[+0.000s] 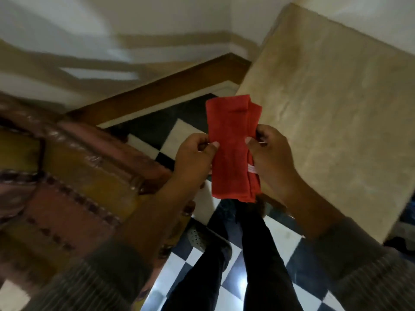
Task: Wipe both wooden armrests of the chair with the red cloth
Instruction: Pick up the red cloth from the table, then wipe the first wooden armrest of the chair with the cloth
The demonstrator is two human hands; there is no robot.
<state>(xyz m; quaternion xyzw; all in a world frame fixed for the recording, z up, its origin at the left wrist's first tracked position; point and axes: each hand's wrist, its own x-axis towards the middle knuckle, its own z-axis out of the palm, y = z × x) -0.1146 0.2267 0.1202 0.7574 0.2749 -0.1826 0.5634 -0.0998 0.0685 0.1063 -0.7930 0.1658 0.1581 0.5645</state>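
A folded red cloth (231, 144) is held upright in front of me, above the floor. My left hand (193, 158) pinches its left edge between thumb and fingers. My right hand (272, 158) grips its right edge, where a small white tag shows. The chair (74, 176) stands to my left: brown leather with studs and a glossy wooden armrest (107, 142) running along its near side. The cloth is to the right of the armrest and does not touch it. The chair's other armrest is not clearly visible.
A beige stone tabletop (332, 113) fills the right side, close to my right hand. Below is a black-and-white checkered floor (226, 295) with my dark-trousered legs (258, 261). A wooden skirting (161, 88) and pale wall lie behind.
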